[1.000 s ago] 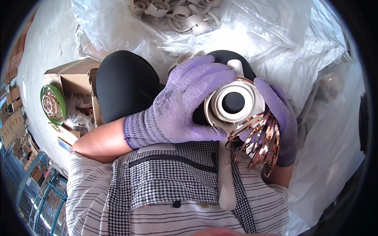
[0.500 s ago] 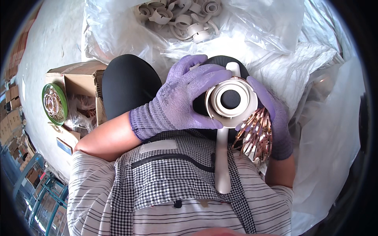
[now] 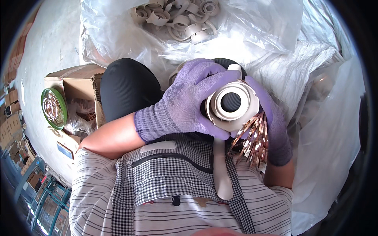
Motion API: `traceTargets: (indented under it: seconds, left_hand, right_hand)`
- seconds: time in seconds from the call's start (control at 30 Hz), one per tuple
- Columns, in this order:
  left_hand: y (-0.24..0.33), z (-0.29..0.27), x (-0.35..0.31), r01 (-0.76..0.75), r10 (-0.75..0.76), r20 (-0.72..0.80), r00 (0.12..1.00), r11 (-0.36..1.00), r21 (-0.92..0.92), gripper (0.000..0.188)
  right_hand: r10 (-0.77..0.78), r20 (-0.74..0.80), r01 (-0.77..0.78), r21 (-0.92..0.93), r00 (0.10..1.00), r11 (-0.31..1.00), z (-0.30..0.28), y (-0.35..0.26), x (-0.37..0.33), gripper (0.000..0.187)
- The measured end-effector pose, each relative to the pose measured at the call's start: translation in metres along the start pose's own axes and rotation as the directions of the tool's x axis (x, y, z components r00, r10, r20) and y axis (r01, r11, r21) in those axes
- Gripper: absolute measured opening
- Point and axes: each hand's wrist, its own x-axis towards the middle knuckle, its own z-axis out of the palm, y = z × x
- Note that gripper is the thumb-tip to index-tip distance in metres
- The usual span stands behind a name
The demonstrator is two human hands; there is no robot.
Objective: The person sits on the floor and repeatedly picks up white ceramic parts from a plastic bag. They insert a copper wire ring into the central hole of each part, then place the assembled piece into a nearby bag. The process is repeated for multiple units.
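Observation:
Both hands wear purple knit gloves and grip a cream plastic ring-shaped part above my lap. It has a round central hole, a short tab on its far side and a long handle toward my apron. My left hand wraps the ring's left side, fingers over its far rim and thumb along its near rim. My right hand cups the right side, its palm partly hidden. A fanned bunch of thin copper-coloured metal strips sticks out from within that hand, below the ring.
Ahead lies a clear plastic bag with several similar cream parts. At left, a cardboard box holds plastic-wrapped coppery pieces beside a green round dish of metal strips. White sheeting covers the right side.
The ring part has moved slightly toward me and tilted, and my left hand has shifted right and nearer with it. The copper strips have fanned and swung slightly. Both hands keep hold.

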Motion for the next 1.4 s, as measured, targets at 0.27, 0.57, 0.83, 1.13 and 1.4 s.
traceTargets:
  seconds: [0.27, 0.57, 0.83, 1.13, 1.4]
  left_hand:
    - [-0.019, 0.026, 0.005, -0.16, 0.144, -0.212, 0.967, 0.985, -0.061, 0.106]
    - [0.03, -0.007, 0.002, -0.151, 0.153, -0.072, 0.986, 0.988, 0.025, 0.125]
    - [0.067, -0.03, 0.007, -0.32, 0.315, -0.087, 0.945, 0.946, -0.045, 0.079]
    - [0.101, -0.062, 0.031, -0.337, 0.341, -0.045, 0.939, 0.938, 0.087, 0.083]
    - [0.221, -0.027, 0.192, -0.113, -0.014, -0.3, 0.954, 0.91, -0.4, 0.072]
  right_hand:
    - [0.15, -0.064, -0.115, 0.376, 0.987, 0.92, 0.009, -0.001, 0.003, 0.053]
    - [-0.112, -0.062, 0.115, 0.812, 0.992, 0.572, 0.033, 0.021, -0.01, 0.078]
    - [-0.115, 0.249, -0.262, 0.958, 0.962, -0.119, 0.029, -0.044, 0.01, 0.053]
    - [-0.301, 0.325, -0.372, 0.922, 0.897, -0.112, 0.049, 0.016, 0.009, 0.049]
    - [0.037, -0.092, 0.062, 0.87, 0.995, 0.489, 0.059, 0.018, 0.014, 0.031]
